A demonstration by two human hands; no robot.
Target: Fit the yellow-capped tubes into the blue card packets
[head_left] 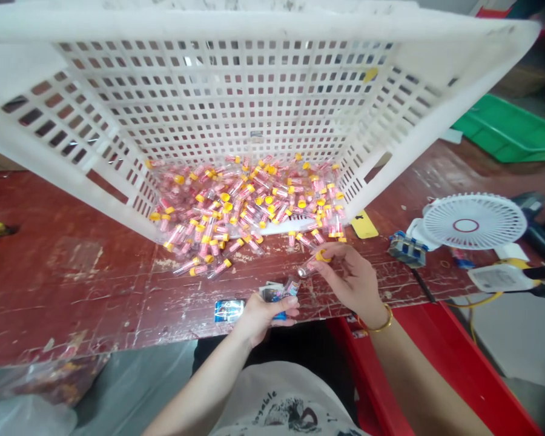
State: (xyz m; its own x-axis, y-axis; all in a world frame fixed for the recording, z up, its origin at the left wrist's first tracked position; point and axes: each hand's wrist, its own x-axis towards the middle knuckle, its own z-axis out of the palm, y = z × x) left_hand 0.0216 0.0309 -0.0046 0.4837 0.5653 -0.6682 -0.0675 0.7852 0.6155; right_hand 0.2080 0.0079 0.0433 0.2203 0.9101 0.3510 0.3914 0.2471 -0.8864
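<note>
My right hand [352,280] pinches a small clear tube [307,267] by its yellow-capped end, just above the table in front of the basket. My left hand [262,312] is closed around small blue-and-clear packets [292,287]; their exact number is hidden by the fingers. A shiny blue packet [229,310] lies flat on the table to the left of that hand. Beyond both hands, a pile of yellow-capped tubes [227,209] with pink-and-white contents spills from a tipped white plastic basket [236,25] onto the worn red tabletop [95,303].
On the right are a small white fan [465,225], a blue-and-grey block-like item [407,249], a yellow card [364,224] and a green tray [511,130]. A red bin [440,351] sits below the table's front edge. Plastic bags [31,415] lie at the lower left.
</note>
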